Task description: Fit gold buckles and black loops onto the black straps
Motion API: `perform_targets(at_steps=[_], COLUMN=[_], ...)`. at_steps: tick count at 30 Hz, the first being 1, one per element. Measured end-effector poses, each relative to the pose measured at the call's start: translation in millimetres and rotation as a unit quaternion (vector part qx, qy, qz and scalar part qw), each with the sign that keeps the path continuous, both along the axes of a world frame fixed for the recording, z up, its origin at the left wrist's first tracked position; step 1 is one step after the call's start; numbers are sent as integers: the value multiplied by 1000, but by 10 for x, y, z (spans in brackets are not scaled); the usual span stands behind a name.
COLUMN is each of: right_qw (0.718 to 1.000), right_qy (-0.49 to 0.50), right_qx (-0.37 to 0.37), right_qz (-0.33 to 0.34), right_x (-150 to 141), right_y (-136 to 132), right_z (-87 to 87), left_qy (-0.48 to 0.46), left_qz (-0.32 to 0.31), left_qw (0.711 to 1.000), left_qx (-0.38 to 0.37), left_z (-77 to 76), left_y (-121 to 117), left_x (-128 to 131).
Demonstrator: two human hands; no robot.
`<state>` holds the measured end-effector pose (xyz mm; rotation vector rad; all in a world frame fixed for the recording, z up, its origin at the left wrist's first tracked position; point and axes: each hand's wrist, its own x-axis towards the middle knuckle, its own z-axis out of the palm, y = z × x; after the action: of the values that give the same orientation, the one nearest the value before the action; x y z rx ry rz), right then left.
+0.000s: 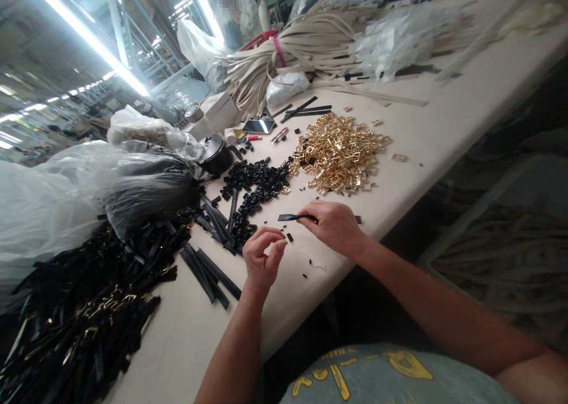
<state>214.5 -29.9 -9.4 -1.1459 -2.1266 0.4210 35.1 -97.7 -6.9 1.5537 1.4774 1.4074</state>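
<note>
My right hand point(335, 225) is closed around a black strap point(288, 217), whose flat end sticks out to the left of the fingers. To its left, my left hand point(262, 255) is curled with thumb and forefinger brought together; anything between the fingertips is too small to make out. Just beyond my left hand spreads a pile of small black loops point(255, 200). A heap of gold metal buckles point(339, 152) lies beyond my right hand. Several loose black straps point(210, 274) rest on the table left of my left hand.
Finished-looking black straps with gold buckles point(89, 309) are heaped at the left, beside a plastic bag point(146, 185). Farther back stand a lidded metal pot point(215, 154), a phone point(258, 126) and bundled beige strips point(306, 37). The table edge point(399, 212) runs diagonally at the right.
</note>
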Motion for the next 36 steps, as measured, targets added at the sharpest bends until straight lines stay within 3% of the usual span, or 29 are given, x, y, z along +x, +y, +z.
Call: perform_targets(at_steps=[3, 6, 15, 26, 31, 36], right_qw=[1000, 999, 996, 994, 993, 995], right_qy=[17, 23, 61, 76, 69, 35], right_qx=[-2, -3, -19, 41, 16, 32], right_qz=[12, 29, 55, 62, 99, 87], right_x=[64, 69, -36, -161, -151, -106], right_y=[-18, -76, -136, -124, -73, -9], right_z=[52, 62, -55, -77, -65, -84], left_qy=[-76, -182, -297, -303, -286, -156], left_qz=[13, 24, 21, 2, -14, 2], left_qw=[994, 969, 928, 931, 939, 973], left_qx=[-83, -164, -225, -204, -191, -171], left_z=[-72, -137, -134, -156, -141, -12], left_y=[42, 108, 144, 142, 125, 136], left_x=[-20, -12, -9, -4, -2, -43])
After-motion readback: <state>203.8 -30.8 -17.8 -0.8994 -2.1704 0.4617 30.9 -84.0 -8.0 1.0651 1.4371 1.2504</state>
